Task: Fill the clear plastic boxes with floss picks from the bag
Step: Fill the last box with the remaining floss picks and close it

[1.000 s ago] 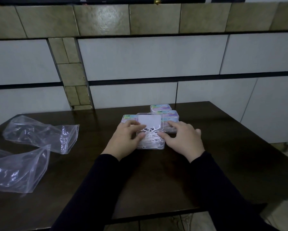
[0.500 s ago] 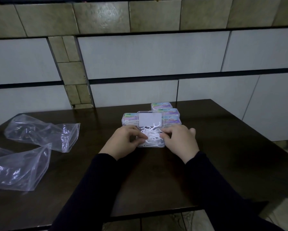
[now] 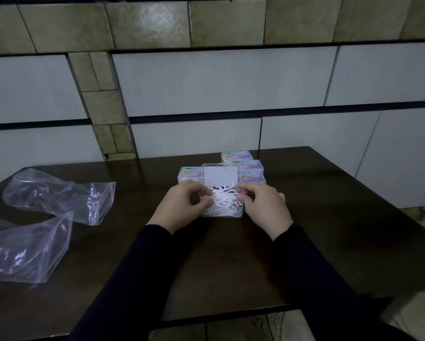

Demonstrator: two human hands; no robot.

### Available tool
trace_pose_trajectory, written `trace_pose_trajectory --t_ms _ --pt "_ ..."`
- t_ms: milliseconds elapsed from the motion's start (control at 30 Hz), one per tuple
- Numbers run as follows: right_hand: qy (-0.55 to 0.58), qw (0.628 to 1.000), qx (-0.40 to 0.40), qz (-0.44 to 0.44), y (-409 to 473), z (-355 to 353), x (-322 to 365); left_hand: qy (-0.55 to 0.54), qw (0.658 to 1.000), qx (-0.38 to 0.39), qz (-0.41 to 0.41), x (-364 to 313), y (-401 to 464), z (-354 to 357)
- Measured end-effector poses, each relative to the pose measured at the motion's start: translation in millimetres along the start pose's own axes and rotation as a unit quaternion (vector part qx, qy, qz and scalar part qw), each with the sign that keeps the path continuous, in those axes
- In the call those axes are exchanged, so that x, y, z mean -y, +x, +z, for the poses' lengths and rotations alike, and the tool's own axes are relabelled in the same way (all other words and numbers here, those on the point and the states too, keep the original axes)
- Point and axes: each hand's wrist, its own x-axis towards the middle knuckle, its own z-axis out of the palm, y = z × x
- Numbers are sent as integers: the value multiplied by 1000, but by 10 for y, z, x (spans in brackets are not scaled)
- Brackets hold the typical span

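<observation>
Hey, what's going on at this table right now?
A person in dark sleeves is packing floss picks into an open clear box on a dark table. The left hand and right hand sit on either side of the box, fingers curled into the heap of picks, which rises above the rim. The lid stands open. Closed labelled boxes sit behind, and two clear bags lie off to the left.

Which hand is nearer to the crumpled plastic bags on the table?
Left. The left hand holds the open box's left side, on the bags' side of it. The right hand is at the box's far side, further from them.
</observation>
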Motion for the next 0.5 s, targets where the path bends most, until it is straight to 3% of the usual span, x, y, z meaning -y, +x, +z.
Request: trace_pose_trajectory --t_ms 200,367,500 --pt "32 999 -23 -8 10 51 14 -34 999 -14 -16 -15 11 39" --pt "58 998 -39 10 38 8 -19 -102 989 -79 -66 70 16 -28" --pt "73 996 34 23 16 -10 -38 -39 993 13 -107 131 22 -14"
